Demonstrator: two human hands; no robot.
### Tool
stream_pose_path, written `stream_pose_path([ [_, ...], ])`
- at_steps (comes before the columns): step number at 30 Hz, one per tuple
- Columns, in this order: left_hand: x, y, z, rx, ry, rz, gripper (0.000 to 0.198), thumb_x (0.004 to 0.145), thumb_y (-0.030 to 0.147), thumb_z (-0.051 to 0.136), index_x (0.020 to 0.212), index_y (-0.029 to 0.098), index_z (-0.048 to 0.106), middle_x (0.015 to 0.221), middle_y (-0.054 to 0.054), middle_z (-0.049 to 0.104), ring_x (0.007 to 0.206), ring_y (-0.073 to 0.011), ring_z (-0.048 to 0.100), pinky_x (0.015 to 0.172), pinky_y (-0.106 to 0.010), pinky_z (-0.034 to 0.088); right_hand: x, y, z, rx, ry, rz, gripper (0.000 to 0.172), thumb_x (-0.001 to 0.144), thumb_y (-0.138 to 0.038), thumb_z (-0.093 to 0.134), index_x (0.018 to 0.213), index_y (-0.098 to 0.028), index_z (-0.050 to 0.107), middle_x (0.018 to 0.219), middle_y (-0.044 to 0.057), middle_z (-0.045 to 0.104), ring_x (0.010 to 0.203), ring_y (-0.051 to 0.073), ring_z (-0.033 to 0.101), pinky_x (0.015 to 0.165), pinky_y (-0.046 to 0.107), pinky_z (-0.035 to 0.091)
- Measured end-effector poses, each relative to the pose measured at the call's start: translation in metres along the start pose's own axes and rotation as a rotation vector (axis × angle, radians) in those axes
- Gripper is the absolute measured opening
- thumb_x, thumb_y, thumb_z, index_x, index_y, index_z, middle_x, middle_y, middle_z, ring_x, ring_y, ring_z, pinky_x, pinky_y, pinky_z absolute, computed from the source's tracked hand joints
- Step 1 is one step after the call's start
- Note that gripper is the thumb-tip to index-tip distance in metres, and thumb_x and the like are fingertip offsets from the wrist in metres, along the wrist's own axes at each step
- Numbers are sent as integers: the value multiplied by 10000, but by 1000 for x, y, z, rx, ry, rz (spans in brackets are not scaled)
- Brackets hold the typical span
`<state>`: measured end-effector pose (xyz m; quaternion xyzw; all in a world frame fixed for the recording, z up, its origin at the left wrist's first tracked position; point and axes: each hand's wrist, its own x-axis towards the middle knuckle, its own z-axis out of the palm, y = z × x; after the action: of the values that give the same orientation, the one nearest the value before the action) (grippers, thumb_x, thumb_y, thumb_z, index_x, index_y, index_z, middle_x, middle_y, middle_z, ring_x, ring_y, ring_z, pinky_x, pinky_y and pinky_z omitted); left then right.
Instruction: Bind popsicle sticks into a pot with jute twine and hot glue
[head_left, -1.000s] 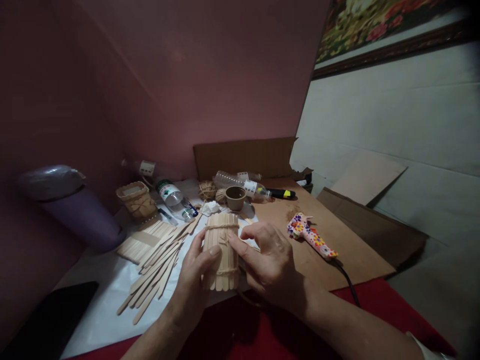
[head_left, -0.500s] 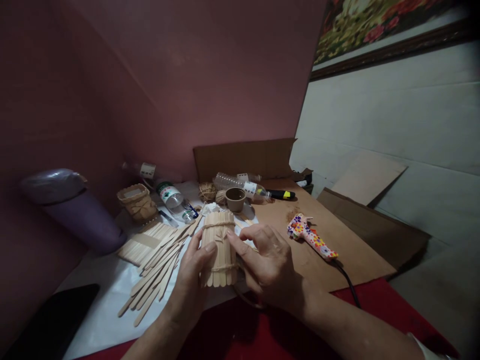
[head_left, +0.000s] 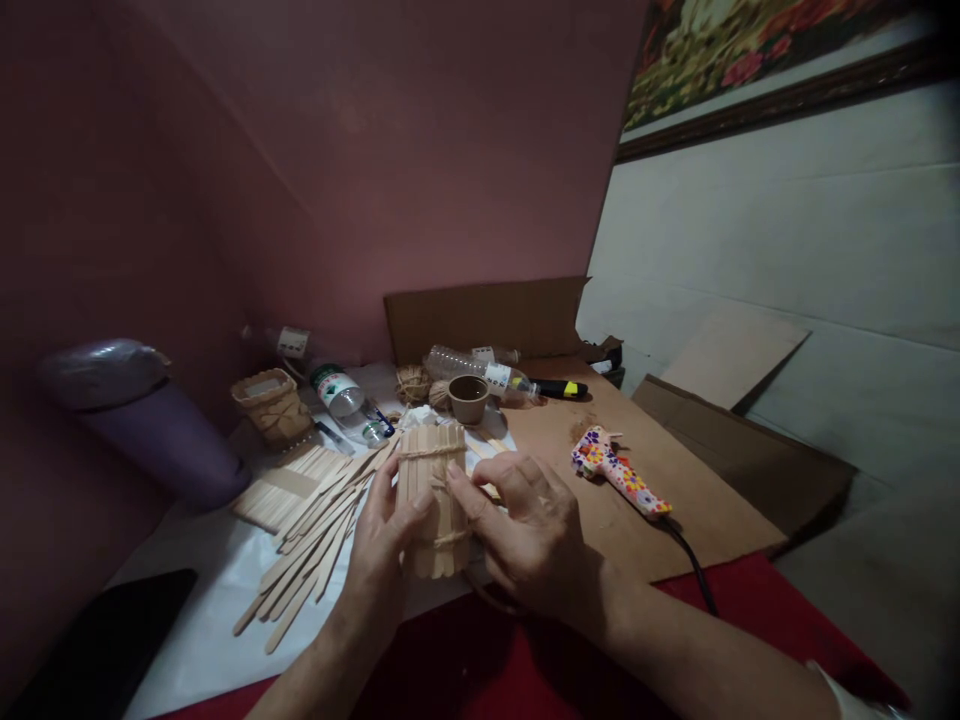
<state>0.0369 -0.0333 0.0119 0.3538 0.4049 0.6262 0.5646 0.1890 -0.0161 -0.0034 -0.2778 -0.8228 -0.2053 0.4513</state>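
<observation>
An upright holder made of wooden craft sticks (head_left: 432, 470), bound with two rings of twine, stands between my hands near the table's front. My left hand (head_left: 386, 545) is wrapped around its left side, thumb on the front. My right hand (head_left: 525, 530) is closed on its right side, with the forefinger pressing on a small twine knot on the front. A loose end of twine curls below my right hand. Loose craft sticks (head_left: 315, 535) lie fanned out on the white sheet just left of my left hand.
A flowered glue gun (head_left: 619, 475) with a black cord lies on brown cardboard (head_left: 675, 500) to the right. Behind stand a small brown cup (head_left: 469, 398), twine balls, plastic bottles (head_left: 345, 395), a woven basket (head_left: 271, 405), a yellow-black cutter (head_left: 559, 388). A purple cylinder (head_left: 150, 420) lies left.
The stick holder and both hands have shifted slightly left and tilted a little. My right forefinger has stayed on the knot on the holder's front.
</observation>
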Motion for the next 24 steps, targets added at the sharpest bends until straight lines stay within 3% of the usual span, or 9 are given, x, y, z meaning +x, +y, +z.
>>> stream_pose_path([
  [4, 0, -1, 0, -52, -7, -26, 642, 639, 321, 758, 1242, 204, 571, 1055, -81, 717, 998, -297, 666, 864, -373, 518, 0, -1, 2, 120, 72, 104, 380, 886, -104, 461, 1246, -140, 576, 958, 123, 659, 910, 249, 598, 767, 404, 529],
  [8, 4, -1, -5, -94, -49, -132, 614, 693, 322, 727, 1274, 220, 556, 1093, -81, 711, 986, -278, 674, 840, -353, 531, 3, 0, 7, 393, 179, 477, 83, 906, -174, 541, 944, -195, 612, 813, 45, 651, 741, 183, 609, 661, 321, 515],
  [10, 6, 0, -9, -97, -69, -139, 624, 698, 280, 729, 1291, 229, 542, 1115, -77, 704, 1003, -267, 671, 840, -337, 533, 4, 2, 11, 549, 146, 692, 127, 906, -250, 568, 790, -199, 576, 678, -3, 598, 612, 144, 563, 565, 270, 473],
  [13, 9, 1, -12, -107, -129, -96, 686, 675, 231, 753, 1319, 225, 516, 1122, -95, 699, 997, -276, 673, 839, -358, 539, 3, 5, 18, 737, 27, 868, 161, 918, -309, 536, 856, -177, 603, 736, 13, 629, 648, 142, 581, 587, 266, 475],
  [15, 9, 3, -12, -118, -152, -51, 707, 662, 220, 768, 1321, 219, 511, 1129, -106, 696, 985, -284, 676, 837, -375, 541, 2, 6, 20, 819, -76, 868, 231, 903, -348, 555, 1020, -158, 615, 938, 75, 673, 808, 178, 627, 693, 312, 508],
  [19, 7, 5, -9, -127, -203, -15, 699, 674, 204, 772, 1320, 216, 506, 1176, -118, 678, 1024, -287, 662, 868, -375, 527, 4, 0, 17, 873, -262, 755, 575, 775, -362, 731, 1273, -164, 520, 1175, 135, 637, 1003, 248, 620, 802, 385, 522],
  [24, 10, -2, -11, -80, -227, 73, 665, 636, 224, 814, 1248, 190, 556, 1209, -135, 658, 1116, -322, 614, 908, -383, 509, 5, -6, 15, 758, -268, 699, 594, 762, -276, 724, 1296, -179, 482, 1206, 137, 619, 1069, 278, 596, 853, 434, 527],
])
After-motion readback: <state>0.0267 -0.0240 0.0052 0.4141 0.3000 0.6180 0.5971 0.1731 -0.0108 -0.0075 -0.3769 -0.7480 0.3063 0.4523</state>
